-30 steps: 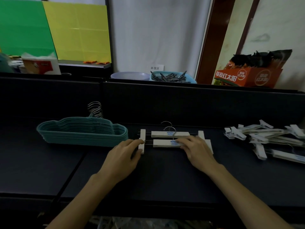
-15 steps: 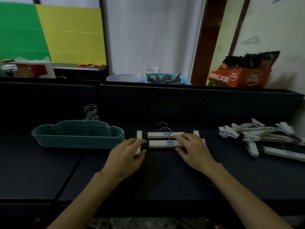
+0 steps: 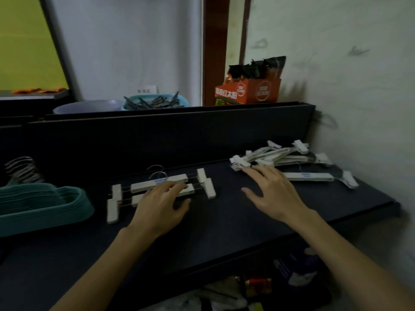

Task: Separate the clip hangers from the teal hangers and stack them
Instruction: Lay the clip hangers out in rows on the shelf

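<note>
Stacked clip hangers: two white wooden clip hangers at table centre, under the left hand, fingers laid flat.
Change: right hand has left them, now spread open at 2 o'clock, reaching the loose pile of white clip hangers.
Cut off: stack of teal hangers at 9 o'clock.
Writing: blue labels, unreadable.

Teal hangers — white clip hangers — black table.
</note>
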Motion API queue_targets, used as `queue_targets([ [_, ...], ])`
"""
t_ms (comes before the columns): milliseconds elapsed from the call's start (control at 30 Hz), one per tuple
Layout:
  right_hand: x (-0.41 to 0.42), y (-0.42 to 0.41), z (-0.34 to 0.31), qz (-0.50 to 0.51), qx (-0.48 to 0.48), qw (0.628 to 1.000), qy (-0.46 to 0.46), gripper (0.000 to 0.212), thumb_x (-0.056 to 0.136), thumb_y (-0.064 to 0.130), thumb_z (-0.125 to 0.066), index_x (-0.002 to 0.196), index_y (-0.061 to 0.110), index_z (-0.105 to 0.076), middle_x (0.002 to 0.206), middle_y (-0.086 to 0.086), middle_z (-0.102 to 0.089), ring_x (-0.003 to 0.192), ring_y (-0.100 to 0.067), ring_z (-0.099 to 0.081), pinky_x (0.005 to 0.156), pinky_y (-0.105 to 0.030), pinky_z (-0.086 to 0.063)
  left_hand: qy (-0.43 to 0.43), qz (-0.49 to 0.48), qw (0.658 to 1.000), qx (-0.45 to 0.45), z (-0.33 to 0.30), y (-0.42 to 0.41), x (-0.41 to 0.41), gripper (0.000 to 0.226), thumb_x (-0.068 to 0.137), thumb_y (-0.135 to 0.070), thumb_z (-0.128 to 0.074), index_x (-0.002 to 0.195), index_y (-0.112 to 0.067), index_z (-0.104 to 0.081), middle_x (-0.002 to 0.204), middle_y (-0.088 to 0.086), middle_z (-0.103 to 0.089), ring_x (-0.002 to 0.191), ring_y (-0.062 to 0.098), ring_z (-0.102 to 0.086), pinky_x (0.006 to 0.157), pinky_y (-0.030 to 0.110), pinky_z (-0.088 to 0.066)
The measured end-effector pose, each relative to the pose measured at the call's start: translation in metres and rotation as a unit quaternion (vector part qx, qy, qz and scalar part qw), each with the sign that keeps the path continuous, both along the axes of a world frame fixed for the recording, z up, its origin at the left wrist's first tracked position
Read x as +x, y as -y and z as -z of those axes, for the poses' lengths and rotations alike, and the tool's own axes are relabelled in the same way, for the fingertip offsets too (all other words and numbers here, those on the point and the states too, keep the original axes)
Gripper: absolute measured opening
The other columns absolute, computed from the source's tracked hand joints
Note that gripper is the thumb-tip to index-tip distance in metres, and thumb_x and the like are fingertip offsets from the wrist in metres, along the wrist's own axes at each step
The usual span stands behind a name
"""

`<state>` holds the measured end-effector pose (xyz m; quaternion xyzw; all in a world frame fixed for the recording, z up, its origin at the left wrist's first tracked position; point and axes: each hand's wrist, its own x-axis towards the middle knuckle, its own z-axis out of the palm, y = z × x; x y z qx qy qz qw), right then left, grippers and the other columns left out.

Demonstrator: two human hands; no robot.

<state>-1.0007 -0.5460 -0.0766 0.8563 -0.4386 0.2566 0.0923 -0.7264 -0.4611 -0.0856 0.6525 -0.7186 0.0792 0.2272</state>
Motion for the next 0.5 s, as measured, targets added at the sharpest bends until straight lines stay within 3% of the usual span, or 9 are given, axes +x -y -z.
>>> queue_targets([
  [500,-0.154,0.151,-0.033,-0.043,0.056,0.997,0.036,0.048,0.09,0.034,-0.058,0.135,0.02,-0.048,0.129,-0.002,-0.054,0.12,-0.021,-0.047,0.098,-0.036,-0.042,-0.052,-0.066,0.996,-0.035,-0.03,0.131,-0.127,0.043,0.089,-0.045,-0.053,0.129,-0.028,-0.052,0.127,-0.003,-0.055,0.11,0.02,-0.053,0.079,0.035,-0.044],
])
